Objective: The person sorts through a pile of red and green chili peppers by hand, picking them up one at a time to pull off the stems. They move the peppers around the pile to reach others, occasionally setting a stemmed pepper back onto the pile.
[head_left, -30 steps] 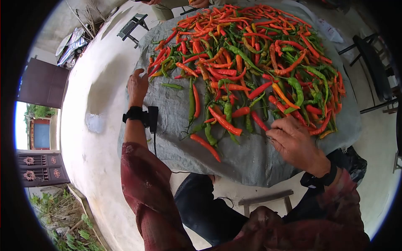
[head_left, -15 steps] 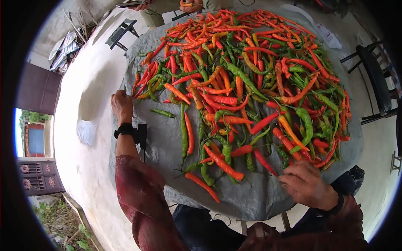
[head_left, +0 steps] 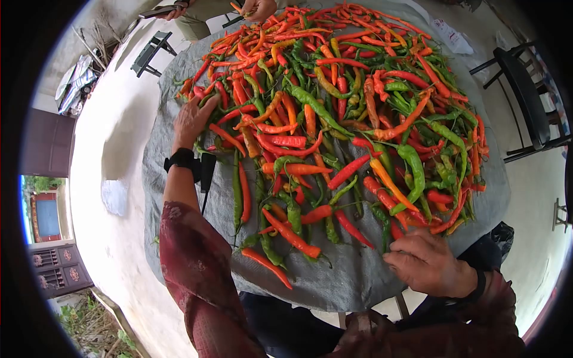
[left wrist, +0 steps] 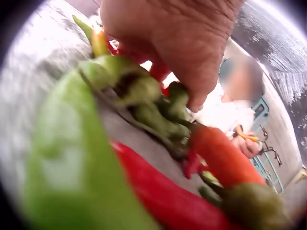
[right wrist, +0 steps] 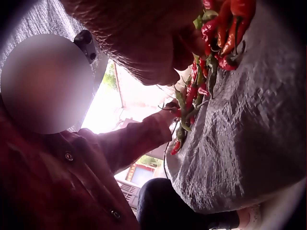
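Red, orange and green peppers [head_left: 292, 232] lie in a wide heap on a grey sheet [head_left: 197, 262]. At the heap's left edge, my left hand [head_left: 192, 122] reaches in, thumb and forefinger apart around a red pepper. Close up in the left wrist view, the left hand [left wrist: 168, 43] hangs over green and red peppers [left wrist: 158, 187]; its fingertips are partly hidden. My right hand [head_left: 427, 262] rests at the near right edge of the heap, fingers loosely bent, no pepper visibly held. The right wrist view shows the right hand [right wrist: 134, 38] beside red peppers [right wrist: 223, 28].
Across the sheet another person's hand [head_left: 259, 8] holds a pepper, and a dark flat object [head_left: 164, 11] is in the other hand. A small stool [head_left: 152, 52] stands at the far left, a black chair [head_left: 525, 95] at the right. A white bag [head_left: 450, 37] lies behind the heap.
My left hand has moved from the sheet's left edge in over the peppers. The right hand stays at the near right edge. The head view has shifted.
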The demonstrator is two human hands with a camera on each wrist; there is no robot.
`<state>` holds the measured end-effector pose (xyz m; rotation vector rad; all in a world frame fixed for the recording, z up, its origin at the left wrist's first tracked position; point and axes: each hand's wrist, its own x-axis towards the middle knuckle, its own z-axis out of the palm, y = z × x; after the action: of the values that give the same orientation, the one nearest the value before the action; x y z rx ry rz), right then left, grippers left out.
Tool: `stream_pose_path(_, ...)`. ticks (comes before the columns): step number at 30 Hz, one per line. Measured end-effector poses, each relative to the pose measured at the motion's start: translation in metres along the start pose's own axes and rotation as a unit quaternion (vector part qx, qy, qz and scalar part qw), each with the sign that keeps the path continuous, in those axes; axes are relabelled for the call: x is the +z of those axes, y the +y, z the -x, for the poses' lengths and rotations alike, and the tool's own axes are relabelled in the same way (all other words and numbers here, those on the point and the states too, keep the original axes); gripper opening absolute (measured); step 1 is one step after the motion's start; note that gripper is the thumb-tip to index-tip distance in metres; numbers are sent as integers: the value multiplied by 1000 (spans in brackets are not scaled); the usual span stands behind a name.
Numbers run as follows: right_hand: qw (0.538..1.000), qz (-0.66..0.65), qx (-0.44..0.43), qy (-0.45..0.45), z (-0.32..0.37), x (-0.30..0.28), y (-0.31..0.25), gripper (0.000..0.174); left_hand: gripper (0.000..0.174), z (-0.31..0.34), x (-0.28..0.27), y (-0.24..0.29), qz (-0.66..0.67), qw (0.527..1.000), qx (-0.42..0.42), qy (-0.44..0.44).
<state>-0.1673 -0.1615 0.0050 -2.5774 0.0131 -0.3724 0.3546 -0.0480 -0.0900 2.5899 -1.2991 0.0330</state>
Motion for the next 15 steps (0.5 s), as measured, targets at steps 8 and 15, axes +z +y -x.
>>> stream_pose_path(8,999,-25,-22,-6,6,3,-11,25,81,4,-20,127,321,938,88,-91)
stream_pose_path(15,999,-27,-41,1,20,16,-24,20,82,42,-32,188,229,969,87,-31)
